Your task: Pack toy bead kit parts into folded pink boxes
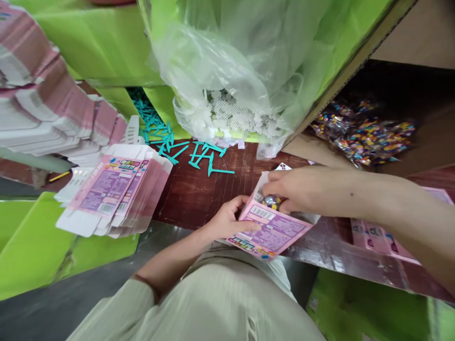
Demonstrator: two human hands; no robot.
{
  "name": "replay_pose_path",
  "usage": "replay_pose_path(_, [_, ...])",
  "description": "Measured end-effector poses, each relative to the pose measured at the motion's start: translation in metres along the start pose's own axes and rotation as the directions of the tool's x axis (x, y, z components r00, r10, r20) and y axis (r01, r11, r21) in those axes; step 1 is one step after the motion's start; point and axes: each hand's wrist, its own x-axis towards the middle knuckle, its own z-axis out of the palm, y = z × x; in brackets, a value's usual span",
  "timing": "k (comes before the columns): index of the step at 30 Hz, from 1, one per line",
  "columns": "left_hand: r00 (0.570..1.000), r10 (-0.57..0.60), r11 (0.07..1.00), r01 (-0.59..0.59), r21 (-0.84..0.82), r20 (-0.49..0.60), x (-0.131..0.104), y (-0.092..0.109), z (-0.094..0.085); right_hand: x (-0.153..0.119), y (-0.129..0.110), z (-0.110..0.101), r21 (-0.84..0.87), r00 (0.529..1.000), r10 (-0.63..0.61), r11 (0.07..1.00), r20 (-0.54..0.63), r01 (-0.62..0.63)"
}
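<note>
My left hand [229,220] grips a pink and purple cardboard box [275,232] by its side, with the thumb across the printed face. The box is tilted near my body, and its end flaps stand open. At that open end, my right hand [287,187] reaches in with bent fingers on a clear plastic bag of colourful pieces [272,201]. Most of the bag is hidden by the box and my fingers. Just behind the right hand a small white card with a dark pattern [283,166] shows in part.
Flattened pink boxes [113,184] are stacked on the left. Small teal plastic hammers [208,156] lie on the dark red table [190,199]. A plastic bag of white lattice pieces [231,111] stands behind them. A carton at right holds bags of colourful pieces [373,135]; filled-looking pink boxes [377,237] lie near my right forearm.
</note>
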Motion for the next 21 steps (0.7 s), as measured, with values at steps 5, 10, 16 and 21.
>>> replay_pose_path(5, [0.997, 0.045, 0.999, -0.047, -0.025, -0.066, -0.001, -0.002, 0.001, -0.04, 0.029, 0.006, -0.097, 0.911, 0.138, 0.977, -0.389, -0.19])
replay_pose_path(10, [0.993, 0.074, 0.997, -0.072, 0.022, -0.093, 0.002, -0.003, 0.005, -0.061, 0.002, 0.045, -0.133, 0.847, 0.215, 0.94, -0.487, -0.315])
replay_pose_path(16, [0.969, 0.166, 0.986, -0.159, 0.055, -0.182, 0.003, -0.008, 0.002, -0.071, -0.006, 0.075, 0.042, 0.643, 0.075, 0.997, -0.762, -0.066])
replay_pose_path(21, [0.959, 0.231, 0.964, -0.203, 0.173, -0.163, -0.002, -0.006, -0.004, -0.088, 0.015, 0.078, 0.128, 0.571, 0.144, 0.989, -0.808, -0.069])
